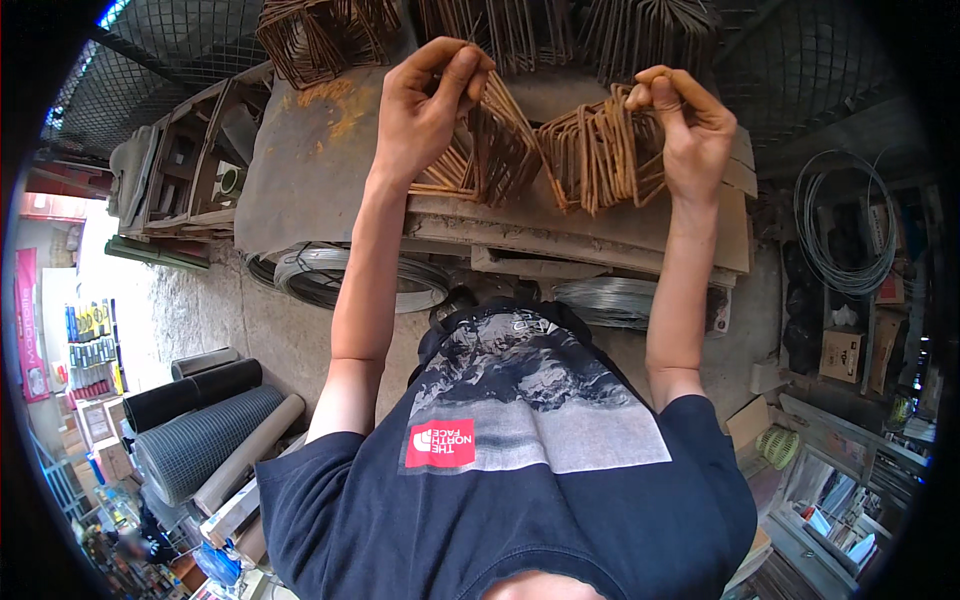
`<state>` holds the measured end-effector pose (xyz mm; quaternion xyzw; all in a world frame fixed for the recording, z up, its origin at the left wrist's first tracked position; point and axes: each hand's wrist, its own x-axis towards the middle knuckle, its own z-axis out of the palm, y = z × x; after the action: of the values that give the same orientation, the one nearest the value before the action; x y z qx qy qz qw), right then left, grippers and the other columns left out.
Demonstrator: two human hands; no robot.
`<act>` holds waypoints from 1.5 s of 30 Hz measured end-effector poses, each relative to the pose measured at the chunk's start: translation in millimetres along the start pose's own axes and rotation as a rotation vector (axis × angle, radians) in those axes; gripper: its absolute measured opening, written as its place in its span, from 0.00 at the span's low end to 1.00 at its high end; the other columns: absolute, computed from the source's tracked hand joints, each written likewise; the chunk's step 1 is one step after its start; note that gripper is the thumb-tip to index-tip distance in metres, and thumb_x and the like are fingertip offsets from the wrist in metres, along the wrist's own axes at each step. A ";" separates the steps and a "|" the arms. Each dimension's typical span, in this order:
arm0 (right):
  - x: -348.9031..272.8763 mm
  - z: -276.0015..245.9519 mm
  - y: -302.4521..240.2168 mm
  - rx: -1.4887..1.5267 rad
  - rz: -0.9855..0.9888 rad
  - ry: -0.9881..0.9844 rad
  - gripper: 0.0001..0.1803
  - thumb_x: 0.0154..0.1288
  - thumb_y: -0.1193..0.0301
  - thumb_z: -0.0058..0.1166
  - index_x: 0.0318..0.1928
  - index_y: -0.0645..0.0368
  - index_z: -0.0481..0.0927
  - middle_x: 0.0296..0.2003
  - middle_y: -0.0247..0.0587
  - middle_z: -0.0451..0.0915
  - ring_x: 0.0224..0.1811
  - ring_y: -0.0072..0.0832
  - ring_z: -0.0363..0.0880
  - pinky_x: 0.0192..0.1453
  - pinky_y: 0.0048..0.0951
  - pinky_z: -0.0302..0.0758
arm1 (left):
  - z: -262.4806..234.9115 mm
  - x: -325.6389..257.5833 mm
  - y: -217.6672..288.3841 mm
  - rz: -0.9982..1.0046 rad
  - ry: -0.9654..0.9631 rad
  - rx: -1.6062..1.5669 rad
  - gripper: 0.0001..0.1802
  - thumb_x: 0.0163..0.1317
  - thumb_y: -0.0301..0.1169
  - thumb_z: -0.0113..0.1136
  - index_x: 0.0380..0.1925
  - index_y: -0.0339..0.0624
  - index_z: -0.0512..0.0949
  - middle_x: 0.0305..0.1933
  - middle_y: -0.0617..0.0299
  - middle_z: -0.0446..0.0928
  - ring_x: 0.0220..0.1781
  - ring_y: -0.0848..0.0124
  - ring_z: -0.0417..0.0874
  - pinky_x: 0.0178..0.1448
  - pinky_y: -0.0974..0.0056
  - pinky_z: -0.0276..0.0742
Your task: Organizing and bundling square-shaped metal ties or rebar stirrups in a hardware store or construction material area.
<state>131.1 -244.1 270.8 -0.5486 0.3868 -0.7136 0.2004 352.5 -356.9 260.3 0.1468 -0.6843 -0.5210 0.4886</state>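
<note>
Two bundles of rusty square wire stirrups rest on a worn wooden bench (620,235). My left hand (425,105) pinches the top corner of the left bundle of stirrups (490,150), fingers closed on the wire. My right hand (690,125) grips the upper edge of the right bundle of stirrups (595,160). Both arms reach forward from below, over my dark printed T-shirt.
More rusty stirrup stacks (325,35) lie at the bench's far side on a rust-stained metal sheet (310,170). Coils of grey wire (330,275) sit under the bench and another wire coil (845,230) hangs at right. Rolls of mesh (200,440) lie lower left; cardboard boxes (840,355) at right.
</note>
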 end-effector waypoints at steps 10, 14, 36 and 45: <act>20.1 -13.9 -30.4 0.019 -0.100 -0.026 0.08 0.65 0.75 0.54 0.40 0.66 0.82 0.30 0.42 0.81 0.31 0.25 0.79 0.39 0.27 0.79 | 6.7 19.5 36.2 0.086 -0.096 -0.042 0.11 0.69 0.31 0.51 0.35 0.36 0.79 0.21 0.70 0.72 0.21 0.87 0.66 0.23 0.79 0.59; 25.6 -22.7 -43.7 0.047 -0.133 -0.035 0.08 0.66 0.76 0.52 0.41 0.67 0.82 0.32 0.44 0.81 0.31 0.27 0.78 0.38 0.28 0.79 | 4.5 25.6 38.9 0.065 -0.045 -0.076 0.12 0.71 0.32 0.48 0.38 0.34 0.76 0.22 0.67 0.69 0.21 0.85 0.61 0.23 0.79 0.53; 6.3 -60.2 -7.1 0.183 0.222 0.123 0.13 0.69 0.66 0.50 0.42 0.64 0.81 0.29 0.34 0.78 0.32 0.28 0.82 0.40 0.29 0.82 | -13.8 43.7 8.2 -0.210 -0.008 -0.272 0.13 0.70 0.35 0.49 0.41 0.36 0.76 0.27 0.69 0.71 0.24 0.82 0.64 0.30 0.76 0.60; 2.7 -54.0 -5.1 0.063 0.217 0.119 0.13 0.69 0.67 0.50 0.42 0.64 0.81 0.28 0.34 0.79 0.32 0.27 0.83 0.39 0.29 0.82 | -13.2 50.8 9.2 -0.245 -0.097 -0.078 0.15 0.71 0.38 0.48 0.41 0.39 0.77 0.28 0.71 0.73 0.26 0.83 0.67 0.34 0.76 0.65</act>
<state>80.3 -224.8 271.1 -0.4537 0.4324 -0.7308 0.2706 341.8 -396.6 294.1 0.1846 -0.6633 -0.6096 0.3929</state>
